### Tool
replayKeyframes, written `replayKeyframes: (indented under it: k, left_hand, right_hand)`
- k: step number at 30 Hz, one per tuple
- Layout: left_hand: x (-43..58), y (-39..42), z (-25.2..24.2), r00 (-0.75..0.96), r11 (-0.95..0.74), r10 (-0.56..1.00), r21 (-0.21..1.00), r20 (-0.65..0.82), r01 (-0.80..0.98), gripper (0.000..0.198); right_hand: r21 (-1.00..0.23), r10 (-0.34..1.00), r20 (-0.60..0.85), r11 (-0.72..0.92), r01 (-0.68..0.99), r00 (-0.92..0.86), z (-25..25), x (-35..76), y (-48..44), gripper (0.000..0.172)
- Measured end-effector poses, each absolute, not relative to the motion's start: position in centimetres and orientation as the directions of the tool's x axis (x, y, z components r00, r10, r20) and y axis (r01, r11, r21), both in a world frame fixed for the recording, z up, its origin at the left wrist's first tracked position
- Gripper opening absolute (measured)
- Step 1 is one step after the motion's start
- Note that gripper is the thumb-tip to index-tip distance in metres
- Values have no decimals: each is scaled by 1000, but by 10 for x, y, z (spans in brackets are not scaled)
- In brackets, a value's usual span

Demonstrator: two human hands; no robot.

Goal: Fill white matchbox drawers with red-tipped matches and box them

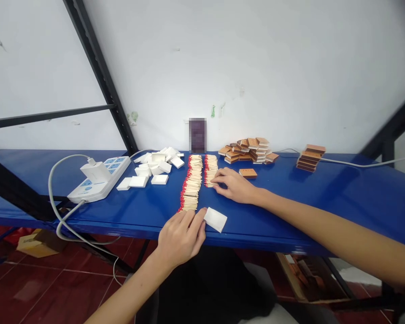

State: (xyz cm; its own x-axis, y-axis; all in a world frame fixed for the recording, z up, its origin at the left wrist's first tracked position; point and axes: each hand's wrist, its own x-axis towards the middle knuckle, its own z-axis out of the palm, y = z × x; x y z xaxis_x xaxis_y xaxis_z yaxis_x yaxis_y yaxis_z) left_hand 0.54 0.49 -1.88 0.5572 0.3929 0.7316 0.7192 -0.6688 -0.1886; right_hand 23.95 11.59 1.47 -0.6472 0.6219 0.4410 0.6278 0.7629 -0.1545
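Note:
My left hand (182, 235) is closed at the table's front edge, its thumb and forefinger at the left end of a small white matchbox tray (216, 219). Just beyond it runs a long row of red-tipped matches (191, 184). To the right lies a shorter row of matches (210, 168). At the near end of that row my right hand (235, 185) pinches matches between thumb and fingertips; how many is hidden. Behind the right hand lies a single orange-brown matchbox sleeve (248, 173).
White matchbox trays (157, 162) are heaped on the left, beside a power strip (103, 180) with a plug and white cable. Matchbox sleeves (251, 150) are piled back right; a sleeve stack (310, 158) stands farther right. A pixelated dark upright object (197, 135) leans against the wall.

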Motion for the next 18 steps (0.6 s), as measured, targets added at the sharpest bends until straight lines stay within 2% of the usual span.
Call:
replayKeyframes:
  k: [3,8,14,18]
  left_hand:
    - [6,3,-16,551,-662,442,-157,708,733,23]
    - [7,1,-13,491,-666,565,16,663,746,22]
    - [6,2,-10,548,-638,619,-48,563,769,39]
    - [6,2,-6,565,-629,650,-56,508,775,42]
  right_hand:
    - [-147,606,436,777,612,-665,15,239,115,21]
    - [-136,591,429,789,599,-683,15,240,117,19]
    - [-138,598,412,786,602,-687,16,240,117,20]
    - [-119,611,398,774,622,-684,17,240,116,21]
